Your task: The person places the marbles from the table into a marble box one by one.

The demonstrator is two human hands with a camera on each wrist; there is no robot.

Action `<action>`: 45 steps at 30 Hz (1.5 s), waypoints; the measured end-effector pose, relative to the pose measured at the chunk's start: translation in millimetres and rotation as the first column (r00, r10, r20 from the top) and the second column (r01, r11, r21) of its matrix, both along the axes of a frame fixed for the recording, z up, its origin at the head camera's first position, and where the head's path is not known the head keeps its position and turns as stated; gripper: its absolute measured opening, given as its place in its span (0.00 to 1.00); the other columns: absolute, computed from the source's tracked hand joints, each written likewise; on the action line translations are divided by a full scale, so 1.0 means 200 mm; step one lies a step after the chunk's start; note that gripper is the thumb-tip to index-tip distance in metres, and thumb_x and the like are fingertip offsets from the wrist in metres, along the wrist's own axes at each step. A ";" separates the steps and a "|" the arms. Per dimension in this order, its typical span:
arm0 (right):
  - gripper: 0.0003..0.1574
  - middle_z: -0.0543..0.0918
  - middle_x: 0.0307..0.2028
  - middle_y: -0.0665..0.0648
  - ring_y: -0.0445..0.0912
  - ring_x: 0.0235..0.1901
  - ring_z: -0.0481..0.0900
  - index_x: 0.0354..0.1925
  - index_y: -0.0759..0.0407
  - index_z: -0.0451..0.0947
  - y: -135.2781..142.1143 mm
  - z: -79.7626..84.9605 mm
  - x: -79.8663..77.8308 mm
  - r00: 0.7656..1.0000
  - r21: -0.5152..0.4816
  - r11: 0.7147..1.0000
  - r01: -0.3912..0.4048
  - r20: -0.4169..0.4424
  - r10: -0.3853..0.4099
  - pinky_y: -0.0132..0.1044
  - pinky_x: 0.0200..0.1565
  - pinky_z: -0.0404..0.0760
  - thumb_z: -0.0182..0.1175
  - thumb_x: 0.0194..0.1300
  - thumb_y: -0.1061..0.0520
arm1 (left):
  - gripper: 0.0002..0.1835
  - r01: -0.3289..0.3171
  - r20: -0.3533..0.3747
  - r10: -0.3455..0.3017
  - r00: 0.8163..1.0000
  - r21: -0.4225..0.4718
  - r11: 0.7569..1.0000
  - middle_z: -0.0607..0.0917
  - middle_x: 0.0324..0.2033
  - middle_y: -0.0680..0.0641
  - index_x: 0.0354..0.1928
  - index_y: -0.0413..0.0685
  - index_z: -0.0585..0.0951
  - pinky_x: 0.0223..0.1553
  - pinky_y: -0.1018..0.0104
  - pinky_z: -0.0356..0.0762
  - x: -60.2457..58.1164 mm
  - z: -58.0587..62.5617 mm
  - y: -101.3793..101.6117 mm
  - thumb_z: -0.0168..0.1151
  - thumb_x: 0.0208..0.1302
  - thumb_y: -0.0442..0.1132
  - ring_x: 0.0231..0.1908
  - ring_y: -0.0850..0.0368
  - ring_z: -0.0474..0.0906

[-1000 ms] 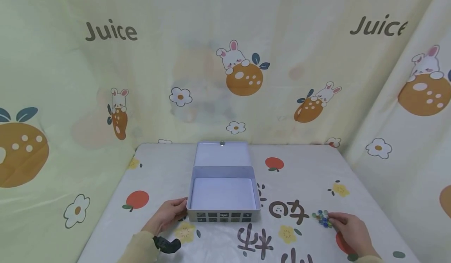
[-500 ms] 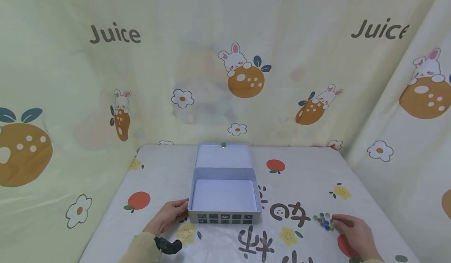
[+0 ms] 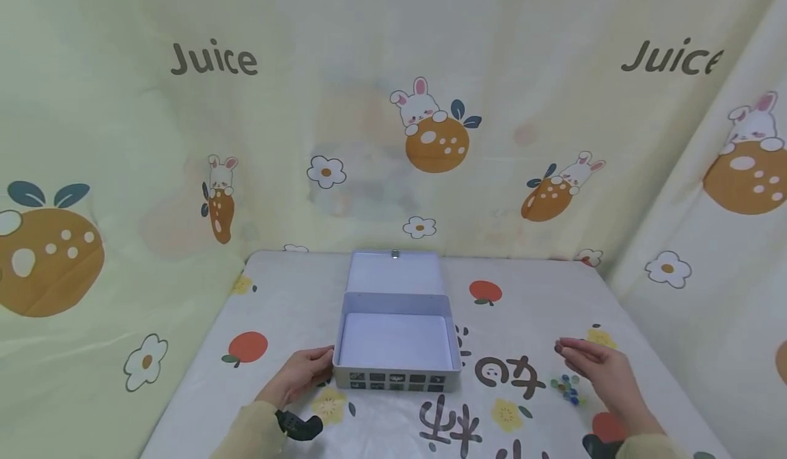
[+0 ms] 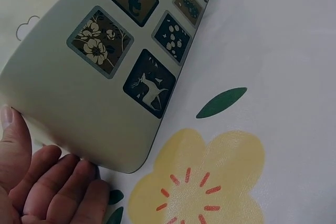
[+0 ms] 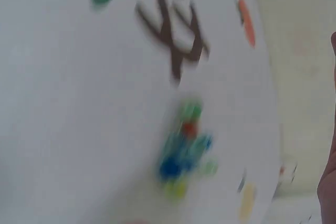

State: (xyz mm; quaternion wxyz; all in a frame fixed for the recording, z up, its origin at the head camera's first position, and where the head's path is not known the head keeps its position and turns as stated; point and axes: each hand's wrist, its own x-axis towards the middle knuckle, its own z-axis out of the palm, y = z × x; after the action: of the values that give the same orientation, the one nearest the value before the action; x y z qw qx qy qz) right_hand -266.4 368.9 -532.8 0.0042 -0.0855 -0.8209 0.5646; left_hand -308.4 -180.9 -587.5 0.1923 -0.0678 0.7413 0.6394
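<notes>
A tin box [image 3: 398, 377] with small picture squares on its front stands on the table, its pale lid [image 3: 395, 274] folded back and its inside bare. At its left side my left hand [image 3: 301, 373] holds it by the corner. The left wrist view shows the thumb [image 4: 11, 129] against the wall and curled fingers [image 4: 63, 187] at the lower edge. Over to the right, my right hand [image 3: 599, 370] is raised and pinches a small dark marble [image 3: 558, 347] between thumb and fingertips. Just below lies a cluster of coloured glass marbles [image 3: 568, 389], blurred in the right wrist view.
A patterned cloth [image 3: 295, 288] with printed fruit, flowers and lettering covers the table. Printed curtains [image 3: 344, 104] hang behind it and along both sides. Printed characters [image 3: 507, 375] lie between the box and the marbles.
My right hand has lifted off the cluster and moved up and slightly left with a marble in its fingertips. The left hand stays at the box. The head view has shifted slightly.
</notes>
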 end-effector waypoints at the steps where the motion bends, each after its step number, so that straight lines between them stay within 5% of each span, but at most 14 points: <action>1: 0.30 0.90 0.46 0.42 0.25 0.43 0.84 0.64 0.70 0.75 -0.06 0.03 -0.03 1.000 0.019 1.000 -0.023 -0.020 0.023 0.32 0.52 0.89 0.65 0.72 0.53 | 0.28 0.001 -0.001 -0.001 1.000 0.001 1.000 0.72 0.71 0.33 0.71 0.35 0.71 0.67 0.47 0.78 0.00 0.00 0.00 0.57 0.77 0.45 0.71 0.36 0.70; 7: 0.22 0.87 0.55 0.62 0.37 0.48 0.87 0.61 0.66 0.80 -0.51 0.16 -0.20 0.980 0.066 0.985 -0.161 -0.104 0.167 0.33 0.53 0.89 0.63 0.73 0.57 | 0.26 0.005 -0.012 -0.005 1.000 0.002 1.000 0.73 0.70 0.32 0.70 0.34 0.72 0.67 0.46 0.78 0.00 0.00 0.01 0.56 0.78 0.44 0.70 0.36 0.71; 12: 0.16 0.89 0.51 0.62 0.54 0.53 0.87 0.54 0.64 0.85 -0.84 0.19 -0.31 0.959 0.053 0.966 -0.253 -0.119 0.257 0.38 0.54 0.90 0.65 0.70 0.61 | 0.27 0.014 -0.007 -0.014 1.000 0.014 1.000 0.73 0.70 0.32 0.69 0.33 0.73 0.68 0.46 0.78 0.00 -0.01 0.03 0.56 0.78 0.44 0.70 0.36 0.71; 19: 0.12 0.90 0.47 0.59 0.53 0.50 0.88 0.50 0.62 0.88 -1.08 0.17 -0.39 0.957 0.054 0.961 -0.271 -0.089 0.275 0.42 0.55 0.89 0.65 0.69 0.64 | 0.27 0.029 0.000 -0.029 1.000 0.023 0.999 0.73 0.70 0.32 0.70 0.33 0.72 0.68 0.45 0.77 0.00 -0.01 0.05 0.56 0.78 0.44 0.70 0.36 0.71; 37: 0.14 0.88 0.54 0.62 0.51 0.53 0.87 0.52 0.59 0.87 -1.14 0.20 -0.41 0.956 0.065 0.962 -0.267 -0.112 0.273 0.44 0.58 0.88 0.65 0.70 0.63 | 0.27 0.024 0.006 -0.024 1.000 0.011 1.000 0.73 0.70 0.32 0.70 0.34 0.71 0.67 0.45 0.78 -0.02 -0.01 0.01 0.56 0.78 0.44 0.71 0.36 0.70; 41: 0.15 0.88 0.54 0.62 0.51 0.52 0.87 0.54 0.61 0.86 -1.03 0.20 -0.40 0.952 0.105 0.960 -0.260 -0.137 0.273 0.42 0.56 0.89 0.65 0.70 0.62 | 0.26 0.017 0.013 -0.018 1.000 0.016 1.000 0.73 0.70 0.32 0.70 0.34 0.72 0.67 0.46 0.78 -0.03 -0.01 -0.01 0.56 0.78 0.43 0.70 0.36 0.71; 45: 0.18 0.88 0.54 0.64 0.47 0.50 0.88 0.56 0.64 0.84 -0.77 0.16 -0.37 0.953 0.179 0.959 -0.220 -0.173 0.251 0.38 0.53 0.90 0.65 0.71 0.61 | 0.26 0.018 0.013 -0.018 1.000 0.005 1.000 0.73 0.70 0.33 0.70 0.35 0.73 0.67 0.46 0.78 -0.03 0.01 -0.01 0.57 0.78 0.44 0.71 0.37 0.71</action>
State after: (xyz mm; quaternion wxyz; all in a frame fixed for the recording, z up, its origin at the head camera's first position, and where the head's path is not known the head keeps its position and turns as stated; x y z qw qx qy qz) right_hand -339.9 214.6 -500.7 0.0232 0.0691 -0.8629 0.5000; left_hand -313.5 -183.3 -586.4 0.2028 -0.0649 0.7391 0.6391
